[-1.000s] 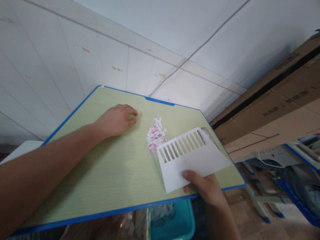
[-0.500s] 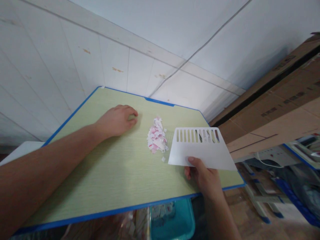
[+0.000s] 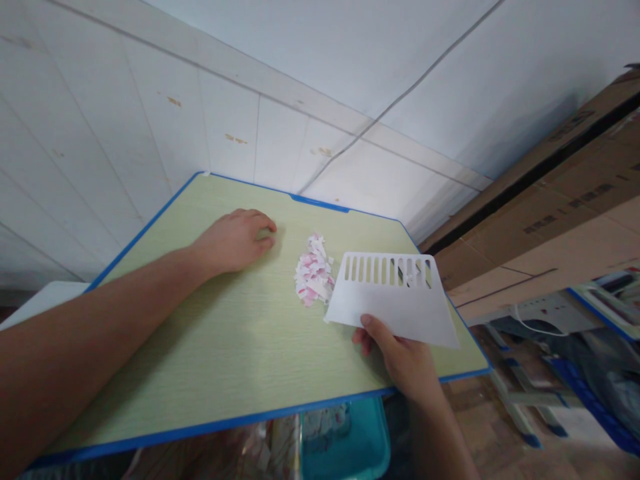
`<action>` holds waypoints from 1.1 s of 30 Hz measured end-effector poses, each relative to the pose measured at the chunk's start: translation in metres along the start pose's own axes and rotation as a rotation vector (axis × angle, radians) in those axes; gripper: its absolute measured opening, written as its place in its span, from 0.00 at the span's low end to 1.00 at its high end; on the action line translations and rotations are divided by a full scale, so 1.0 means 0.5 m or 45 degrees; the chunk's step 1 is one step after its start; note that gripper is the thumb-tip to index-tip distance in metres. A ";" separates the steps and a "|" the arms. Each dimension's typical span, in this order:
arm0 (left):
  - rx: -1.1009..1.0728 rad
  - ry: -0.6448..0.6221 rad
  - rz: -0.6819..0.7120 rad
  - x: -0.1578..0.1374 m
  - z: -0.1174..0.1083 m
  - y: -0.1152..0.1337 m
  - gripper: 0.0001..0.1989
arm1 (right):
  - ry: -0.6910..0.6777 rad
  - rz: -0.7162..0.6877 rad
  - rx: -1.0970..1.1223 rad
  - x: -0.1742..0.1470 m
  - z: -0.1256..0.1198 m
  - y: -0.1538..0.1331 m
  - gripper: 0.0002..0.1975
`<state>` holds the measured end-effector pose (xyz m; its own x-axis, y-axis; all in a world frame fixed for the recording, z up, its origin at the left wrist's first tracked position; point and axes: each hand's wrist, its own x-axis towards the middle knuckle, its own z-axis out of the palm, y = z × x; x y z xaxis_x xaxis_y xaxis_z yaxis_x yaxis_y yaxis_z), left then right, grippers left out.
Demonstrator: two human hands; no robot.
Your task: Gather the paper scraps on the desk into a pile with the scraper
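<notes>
Since the frame half a second ago, the white slotted plate [image 3: 390,308] has moved to the left, nearer to the heap of paper scraps [image 3: 314,273], together with the right hand [image 3: 403,360] that carries it. The grip of this hand is closed on the near edge of the plate, with the thumb on top and the other fingers under it. The plate is over the right part of the table [image 3: 235,360], and its row of slots is at the far side. Through some slots a dark object is visible, but what it is I cannot tell. The left edge of the plate is just beside the pink and white heap; whether they touch is not clear.

On the other side of the heap, the left hand [image 3: 235,241] rests in the same place as before. Its grip is released: the fingers are loosely curled, with a gap to the thumb. So the heap lies between this hand and the plate.

Behind the table stands a white wall [image 3: 150,113], and a grey cable [image 3: 417,83] runs down it to the far edge. Brown cardboard [image 3: 540,207] stands close at the right side. Below the near edge, a teal bin [image 3: 363,443] is partly hidden by the table.
</notes>
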<state>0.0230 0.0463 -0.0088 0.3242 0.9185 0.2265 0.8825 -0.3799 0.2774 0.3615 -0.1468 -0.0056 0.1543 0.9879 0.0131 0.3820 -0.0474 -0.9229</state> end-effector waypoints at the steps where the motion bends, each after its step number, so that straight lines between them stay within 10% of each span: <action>1: -0.002 -0.002 0.002 0.000 0.000 0.000 0.30 | 0.007 0.005 -0.023 -0.001 0.000 0.000 0.24; 33: 0.031 -0.011 -0.002 0.001 0.003 0.000 0.32 | -0.023 0.040 0.249 -0.012 -0.014 0.004 0.21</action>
<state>0.0235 0.0471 -0.0101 0.3253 0.9201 0.2183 0.8911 -0.3755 0.2547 0.3675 -0.1540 -0.0048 0.1459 0.9891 -0.0219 0.1927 -0.0501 -0.9800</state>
